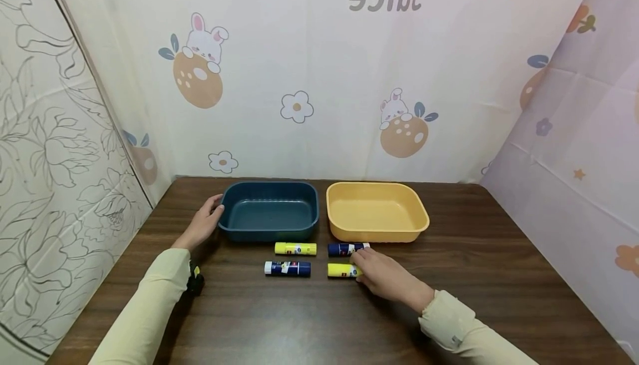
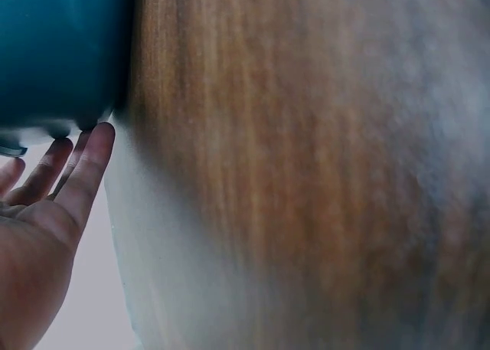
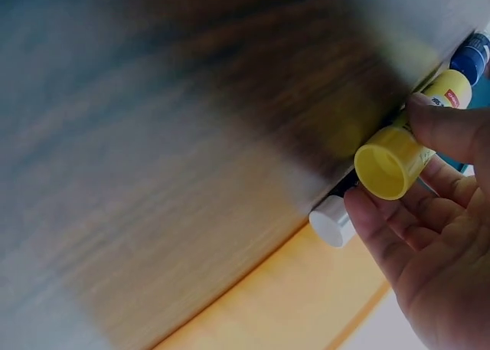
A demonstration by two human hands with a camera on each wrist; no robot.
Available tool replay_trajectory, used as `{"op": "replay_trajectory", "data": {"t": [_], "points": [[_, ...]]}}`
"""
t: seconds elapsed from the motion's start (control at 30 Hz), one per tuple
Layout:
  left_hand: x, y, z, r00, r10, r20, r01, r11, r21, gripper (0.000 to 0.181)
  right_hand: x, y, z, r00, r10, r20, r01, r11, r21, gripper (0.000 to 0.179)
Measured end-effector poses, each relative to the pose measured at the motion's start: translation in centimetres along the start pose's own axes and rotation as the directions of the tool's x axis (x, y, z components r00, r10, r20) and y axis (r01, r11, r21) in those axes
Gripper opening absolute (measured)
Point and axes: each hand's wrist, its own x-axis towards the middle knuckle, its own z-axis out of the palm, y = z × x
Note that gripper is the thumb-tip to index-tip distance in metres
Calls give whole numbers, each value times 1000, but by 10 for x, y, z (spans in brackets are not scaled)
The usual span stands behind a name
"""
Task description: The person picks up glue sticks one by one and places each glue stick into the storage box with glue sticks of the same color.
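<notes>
My left hand (image 1: pixel 202 224) touches the left side of a dark blue plastic basin (image 1: pixel 269 236). In the left wrist view its fingers (image 2: pixel 88 170) lie fairly straight, with the tips against the basin wall. With thumb and fingers, my right hand (image 1: pixel 386 276) pinches a yellow glue stick (image 1: pixel 340 270) by its right end, low over the table. Just behind that, a dark blue glue stick (image 1: pixel 341 249) with a white end (image 3: pixel 331 221) lies close to the right fingertips. To the left lie another yellow glue stick (image 1: pixel 294 248) and another dark blue one (image 1: pixel 289 268).
A yellow plastic basin (image 1: pixel 374 234) stands right of the blue one, a narrow gap between them. Both rest near the back of the brown wooden table (image 1: pixel 279 320), before a printed curtain (image 1: pixel 339 148). A small black object (image 1: pixel 196 282) is by the left wrist.
</notes>
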Motion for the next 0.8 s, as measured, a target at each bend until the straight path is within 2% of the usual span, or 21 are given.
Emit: {"op": "replay_trajectory", "data": {"t": [0.2, 0.8], "points": [[1, 1, 0, 1000, 4, 1, -4, 1000, -3, 52, 0, 2, -4, 1000, 15, -9, -15, 1000, -14, 29], [-2, 2, -1, 1000, -9, -2, 9, 1000, -12, 53, 1, 9, -13, 990, -41, -133, 34, 998, -59, 33]]}}
